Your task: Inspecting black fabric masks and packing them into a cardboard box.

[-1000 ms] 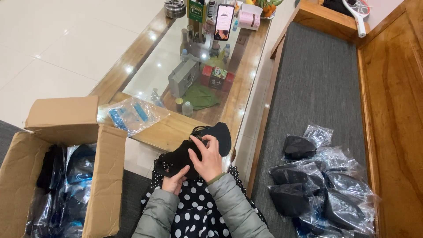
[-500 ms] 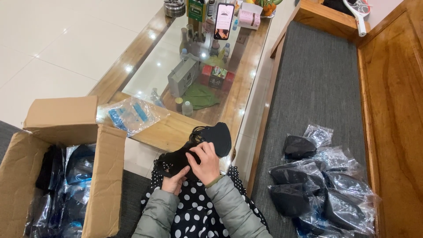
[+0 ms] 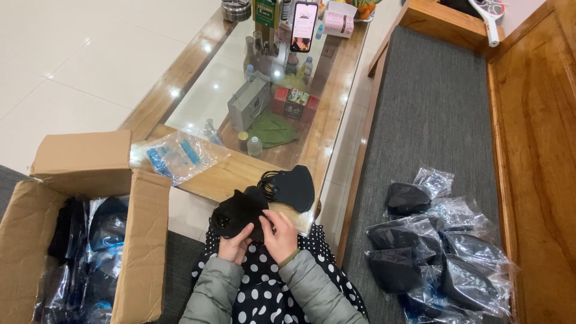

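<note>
both hands' grip, left hand [image 3: 233,247] and right hand [image 3: 279,235], clamped on black mask [image 3: 240,211]

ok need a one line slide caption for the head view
Both hands, left hand and right hand, hold black masks over a polka-dot lap, between cardboard box and bagged masks.

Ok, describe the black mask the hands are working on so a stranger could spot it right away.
Start at the glass-topped wooden table, then drop to its near edge above the polka-dot lap. The black mask sits there, pinched between the left hand and right hand. Unlike the bagged masks on the grey cushion, it is unwrapped.
</note>
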